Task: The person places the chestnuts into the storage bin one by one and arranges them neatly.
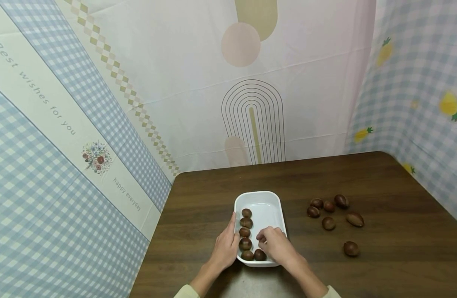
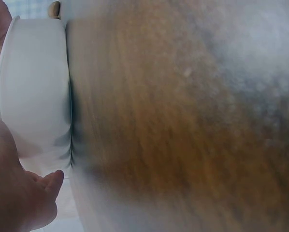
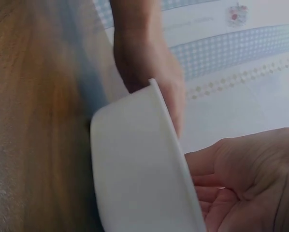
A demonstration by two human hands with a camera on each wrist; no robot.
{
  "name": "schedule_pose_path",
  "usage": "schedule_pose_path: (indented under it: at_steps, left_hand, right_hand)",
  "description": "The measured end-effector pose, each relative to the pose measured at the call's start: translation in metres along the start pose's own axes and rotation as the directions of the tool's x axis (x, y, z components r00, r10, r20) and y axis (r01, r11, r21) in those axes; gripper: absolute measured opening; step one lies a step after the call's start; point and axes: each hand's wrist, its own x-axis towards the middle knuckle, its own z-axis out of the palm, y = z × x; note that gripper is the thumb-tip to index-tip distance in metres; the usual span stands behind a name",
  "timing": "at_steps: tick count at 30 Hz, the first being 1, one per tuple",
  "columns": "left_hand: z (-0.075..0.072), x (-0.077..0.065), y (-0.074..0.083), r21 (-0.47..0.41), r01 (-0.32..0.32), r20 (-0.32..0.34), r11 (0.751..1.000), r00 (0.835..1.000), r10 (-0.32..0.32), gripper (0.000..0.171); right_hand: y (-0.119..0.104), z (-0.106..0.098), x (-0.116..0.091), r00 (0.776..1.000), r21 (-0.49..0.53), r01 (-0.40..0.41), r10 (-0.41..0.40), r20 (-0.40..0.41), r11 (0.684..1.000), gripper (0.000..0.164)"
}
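A white rectangular dish (image 1: 265, 210) with rounded corners sits on the table, several glossy brown chestnuts (image 1: 245, 232) lined up along its left wall. One more chestnut (image 1: 260, 254) lies beside the nearest of that row. Along the dish's outer left side rests my left hand (image 1: 225, 245), fingers extended against the wall. My right hand (image 1: 275, 244) reaches over the right rim, its fingers loosely bent inside the dish just above that chestnut; nothing shows between thumb and fingers. In the right wrist view, the dish wall (image 3: 135, 159) partly hides the right hand's (image 3: 246, 179) fingertips.
Several loose chestnuts (image 1: 328, 206) lie in a group right of the dish, with one (image 1: 351, 248) nearer the front. The dark wooden table (image 1: 198, 198) meets patterned cloth hangings (image 1: 198, 82) at the back and sides.
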Motion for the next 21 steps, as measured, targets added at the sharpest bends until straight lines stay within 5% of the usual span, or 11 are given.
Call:
schedule_pose_path:
  at_steps: [10,21]
  left_hand:
    - [-0.002,0.003,0.004,-0.032,0.129,0.108,0.991,0.986,-0.125,0.064]
    - [0.000,0.005,0.002,-0.057,0.165,0.116,0.985,0.981,-0.157,0.064]
  right_hand:
    - [0.014,-0.047,-0.009,0.971,0.209,-0.042,0.089,-0.220,0.977,0.025]
    - [0.065,-0.106,-0.038,0.888,0.123,-0.047,0.097,-0.450,0.991,0.038]
